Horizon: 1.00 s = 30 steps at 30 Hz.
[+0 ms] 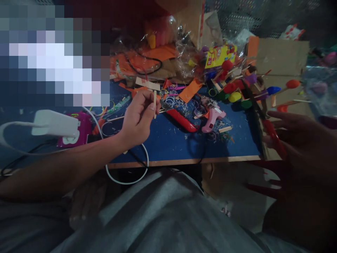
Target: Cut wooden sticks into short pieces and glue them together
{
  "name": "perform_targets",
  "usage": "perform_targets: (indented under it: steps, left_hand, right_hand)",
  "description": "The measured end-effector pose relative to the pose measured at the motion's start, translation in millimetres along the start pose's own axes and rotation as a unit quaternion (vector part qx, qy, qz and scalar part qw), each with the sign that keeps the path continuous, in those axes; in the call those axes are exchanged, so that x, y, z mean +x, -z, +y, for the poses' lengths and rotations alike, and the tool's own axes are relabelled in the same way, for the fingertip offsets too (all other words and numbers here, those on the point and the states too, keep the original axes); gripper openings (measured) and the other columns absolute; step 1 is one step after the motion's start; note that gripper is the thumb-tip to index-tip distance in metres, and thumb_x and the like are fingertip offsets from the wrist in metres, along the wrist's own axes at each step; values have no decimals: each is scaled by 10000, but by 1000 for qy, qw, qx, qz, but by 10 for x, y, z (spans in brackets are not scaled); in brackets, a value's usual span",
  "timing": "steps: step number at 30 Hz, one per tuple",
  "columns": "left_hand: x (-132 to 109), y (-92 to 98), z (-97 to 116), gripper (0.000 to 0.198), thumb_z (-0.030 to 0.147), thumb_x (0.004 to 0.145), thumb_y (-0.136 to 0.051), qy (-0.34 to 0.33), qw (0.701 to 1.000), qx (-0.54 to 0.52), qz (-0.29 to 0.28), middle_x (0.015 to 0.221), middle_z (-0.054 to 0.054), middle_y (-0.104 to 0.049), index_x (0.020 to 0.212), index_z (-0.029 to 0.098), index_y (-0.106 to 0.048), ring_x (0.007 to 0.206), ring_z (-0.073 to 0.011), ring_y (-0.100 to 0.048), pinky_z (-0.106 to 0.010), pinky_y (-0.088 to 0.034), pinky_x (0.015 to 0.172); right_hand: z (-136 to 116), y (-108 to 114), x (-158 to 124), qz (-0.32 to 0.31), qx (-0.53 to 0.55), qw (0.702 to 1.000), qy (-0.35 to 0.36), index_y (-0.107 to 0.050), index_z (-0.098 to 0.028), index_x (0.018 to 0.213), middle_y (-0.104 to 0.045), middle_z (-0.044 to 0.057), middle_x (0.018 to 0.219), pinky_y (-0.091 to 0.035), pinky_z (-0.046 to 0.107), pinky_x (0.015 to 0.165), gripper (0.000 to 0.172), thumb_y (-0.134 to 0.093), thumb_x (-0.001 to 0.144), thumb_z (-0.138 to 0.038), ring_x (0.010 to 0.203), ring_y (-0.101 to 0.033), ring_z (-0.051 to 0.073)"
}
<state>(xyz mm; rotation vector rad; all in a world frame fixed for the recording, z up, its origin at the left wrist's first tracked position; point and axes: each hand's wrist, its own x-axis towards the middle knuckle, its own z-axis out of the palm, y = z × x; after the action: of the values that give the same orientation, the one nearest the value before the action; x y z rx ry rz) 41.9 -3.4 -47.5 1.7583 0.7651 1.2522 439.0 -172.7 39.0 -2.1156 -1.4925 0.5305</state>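
Observation:
My left hand [139, 116] is closed, pinching a short thin wooden stick [155, 104] upright between thumb and fingers. Just right of it on the blue tabletop lies a red-handled craft knife [181, 119], its blade pointing toward my fingertips. Beyond that sits a small pink glue gun [213, 118]. At the right edge, in shadow, my right hand [302, 140] has its fingers around a red-handled tool [275, 138] with a long dark blade or jaw pointing up and left. Its exact kind is too dim to make out.
Colored balloon-like pieces [235, 89] on sticks crowd the back right, beside cardboard [283, 56]. Orange paper [191, 89], shavings and rubber bands litter the tabletop [168, 149]. A white charger [54, 123] is plugged into a magenta box [85, 131], its cable [146, 154] looping over the front edge.

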Motion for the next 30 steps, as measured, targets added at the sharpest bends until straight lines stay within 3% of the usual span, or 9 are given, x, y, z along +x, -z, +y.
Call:
perform_targets:
  steps: [2, 3, 7, 10, 12, 15, 19, 24, 30]
  left_hand:
    - [9, -5, -16, 328, 611, 1164, -545, 4, 1000, -28, 6, 890, -7, -577, 1115, 287, -555, 748, -168, -562, -331, -515, 684]
    - [13, -6, -20, 330, 614, 1159, -556, 4, 999, -49, 9, 886, -3, -550, 1103, 289, -553, 738, -164, -544, -319, -497, 657]
    - [22, -5, -10, 327, 609, 1150, -611, 20, 996, -91, 14, 867, 8, -502, 1087, 291, -567, 709, -149, -493, -276, -420, 579]
    - [9, -13, 15, 279, 567, 1177, -589, 6, 996, -92, 21, 779, 42, -486, 1123, 293, -593, 630, -127, -448, -265, -404, 559]
    - [-6, -21, 36, 238, 519, 1199, -565, -4, 994, -103, 34, 739, 57, -478, 1139, 293, -613, 588, -117, -417, -261, -391, 540]
    - [-29, -23, 83, 245, 503, 1208, -569, 3, 996, -79, 48, 738, 54, -503, 1141, 279, -644, 578, -108, -453, -263, -405, 534]
    - [-30, -3, 161, 318, 518, 1215, -558, -14, 999, -13, 36, 709, 46, -530, 1101, 245, -675, 563, -102, -497, -253, -426, 521]
    - [-7, 27, 193, 375, 451, 1236, -518, -54, 997, 57, 20, 795, 8, -644, 998, 216, -687, 611, -91, -571, -239, -492, 575]
    - [-15, 48, 165, 347, 405, 1240, -506, -83, 993, 80, 23, 801, 9, -652, 998, 243, -695, 670, -120, -627, -271, -508, 619]
  right_hand:
    - [-356, -155, 136, -17, 130, 991, 5, -838, -398, 1440, -838, 166, 1114, -668, 468, 720, 871, -1037, 682, -779, 931, -840, 338]
    - [-522, -264, 232, -34, 168, 985, 14, -843, -395, 1445, -832, 139, 1128, -669, 445, 730, 890, -1083, 651, -717, 928, -832, 309]
    - [-1015, -765, 689, -149, 261, 942, 150, -846, -309, 1431, -835, 106, 1171, -666, 356, 742, 695, -1037, 792, -504, 908, -815, 217]
    - [-1191, -1060, 968, -177, 271, 919, 224, -769, -264, 1514, -826, 125, 1276, -697, 372, 791, 630, -905, 918, -419, 959, -823, 218]
    - [-1221, -1179, 1064, -152, 278, 912, 260, -754, -262, 1499, -814, 143, 1380, -708, 400, 891, 604, -893, 927, -397, 1116, -822, 249]
    - [-1169, -1242, 1061, -134, 257, 909, 299, -692, -266, 1565, -786, 155, 1480, -715, 492, 958, 723, -896, 913, -504, 1256, -794, 323]
    - [-1089, -1231, 913, -166, 191, 904, 344, -635, -272, 1644, -775, 160, 1458, -688, 551, 952, 757, -832, 978, -573, 1117, -786, 334]
    - [-1121, -1333, 799, -119, 129, 880, 442, -684, -263, 1607, -774, 102, 1160, -647, 469, 865, 715, -851, 983, -571, 967, -714, 288]
    - [-1142, -1383, 739, -89, 141, 866, 472, -676, -261, 1649, -658, 82, 1061, -620, 416, 776, 706, -836, 1003, -497, 918, -651, 262]
